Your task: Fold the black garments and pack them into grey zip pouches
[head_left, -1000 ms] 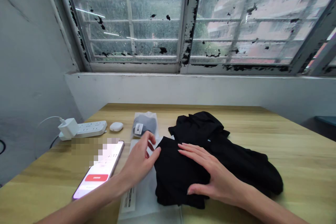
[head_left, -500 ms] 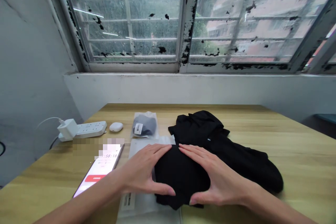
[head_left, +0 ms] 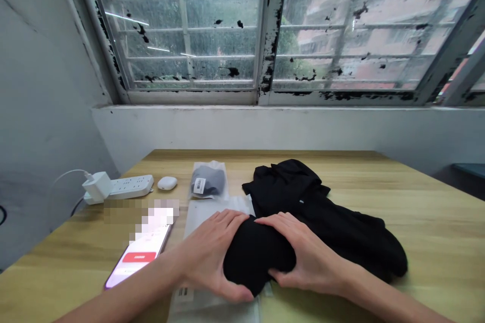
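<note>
My left hand and my right hand cup a rolled bundle of black cloth from both sides, pressing it together. The bundle rests on a translucent white plastic bag with a barcode label, which lies flat under my left hand. To the right of my right hand lies a larger heap of black clothing. A sealed clear bag holding grey fabric stands beyond my left hand, apart from it.
A smartphone lies left of my left forearm on the wooden table. A white power strip with a plugged-in charger and a white earbud case sit at the far left. Behind the table are a low wall and a barred window.
My hands have closed inward, squeezing the black cloth from a flatter folded shape into a tighter, rounder roll. The plastic bag, phone and other items have stayed in place.
</note>
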Motion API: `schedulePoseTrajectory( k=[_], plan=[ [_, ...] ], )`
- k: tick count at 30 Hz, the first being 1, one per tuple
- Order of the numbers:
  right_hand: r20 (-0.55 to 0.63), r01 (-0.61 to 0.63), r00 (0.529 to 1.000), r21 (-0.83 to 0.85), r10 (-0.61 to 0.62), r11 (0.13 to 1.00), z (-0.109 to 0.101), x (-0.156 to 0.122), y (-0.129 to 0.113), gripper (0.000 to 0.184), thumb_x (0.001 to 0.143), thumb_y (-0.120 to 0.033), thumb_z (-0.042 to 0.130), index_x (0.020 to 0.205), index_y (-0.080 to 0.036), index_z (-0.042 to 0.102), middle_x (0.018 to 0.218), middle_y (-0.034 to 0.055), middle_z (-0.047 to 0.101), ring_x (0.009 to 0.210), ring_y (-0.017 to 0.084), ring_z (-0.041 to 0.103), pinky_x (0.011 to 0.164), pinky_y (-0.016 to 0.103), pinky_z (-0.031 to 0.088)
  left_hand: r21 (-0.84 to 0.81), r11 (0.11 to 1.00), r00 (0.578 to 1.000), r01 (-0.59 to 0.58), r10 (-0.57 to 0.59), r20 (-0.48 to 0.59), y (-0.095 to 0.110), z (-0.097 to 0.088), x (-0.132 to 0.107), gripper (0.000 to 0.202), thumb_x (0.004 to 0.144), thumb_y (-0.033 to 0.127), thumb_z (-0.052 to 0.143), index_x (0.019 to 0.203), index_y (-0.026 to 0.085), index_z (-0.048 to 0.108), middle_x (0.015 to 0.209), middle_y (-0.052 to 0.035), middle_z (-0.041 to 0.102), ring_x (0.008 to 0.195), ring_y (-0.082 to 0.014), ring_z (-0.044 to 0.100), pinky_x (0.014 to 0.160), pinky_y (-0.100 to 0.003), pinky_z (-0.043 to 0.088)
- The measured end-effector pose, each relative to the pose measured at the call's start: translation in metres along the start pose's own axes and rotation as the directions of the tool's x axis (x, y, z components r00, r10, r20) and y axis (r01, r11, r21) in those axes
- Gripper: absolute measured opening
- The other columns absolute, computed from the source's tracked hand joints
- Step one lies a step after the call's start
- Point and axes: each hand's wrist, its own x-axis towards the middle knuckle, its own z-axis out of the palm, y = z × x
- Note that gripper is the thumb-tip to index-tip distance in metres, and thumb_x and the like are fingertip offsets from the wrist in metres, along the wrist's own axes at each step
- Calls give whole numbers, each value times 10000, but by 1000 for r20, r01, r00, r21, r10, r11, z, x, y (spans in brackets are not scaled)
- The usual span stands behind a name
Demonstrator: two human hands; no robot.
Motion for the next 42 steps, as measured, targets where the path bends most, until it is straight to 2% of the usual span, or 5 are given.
schedulePoseTrajectory(
  k=[12,24,29,35,42],
  plan=[
    [-65,39,997,145,-30,989,-1,-2,0,653,593,-105,694,1227,-236,611,1154,77,735,1010,282,703,909,424,548,0,1000,1000,-18,18,-18,5,2,1,791,522,357,800,1243,216,508,1184,-117,650,1053,-356,619,975,-481,459],
    [82,21,997,-112,-12,993,-12,-2,-7,603,662,-227,799,1241,-247,629,1099,86,735,960,297,658,898,455,504,25,1000,1000,18,-19,10,5,3,3,796,530,380,824,1244,203,520,1117,-114,632,1020,-351,605,932,-475,498],
    [54,-72,996,131,66,989,-8,-3,-4,642,598,-99,713,1212,-253,609,1083,42,736,908,249,684,832,379,542,-17,998,998,54,-54,12,4,2,4,700,534,348,785,1175,214,538,1066,-94,629,968,-329,603,854,-432,510],
    [88,-143,989,459,115,877,-19,-3,-13,525,637,-137,691,1148,-244,636,894,-16,686,751,170,637,621,246,497,-232,968,995,100,-102,4,7,-7,1,660,536,275,788,1156,230,565,1010,-38,670,859,-256,639,746,-349,498],
    [165,-211,974,426,154,880,-28,-2,-12,552,640,-274,822,1158,-235,635,960,3,683,849,210,643,737,294,518,-349,921,983,173,-185,-1,10,-7,3,545,535,211,803,1052,206,630,844,34,642,717,-171,567,640,-262,430]
  ],
)
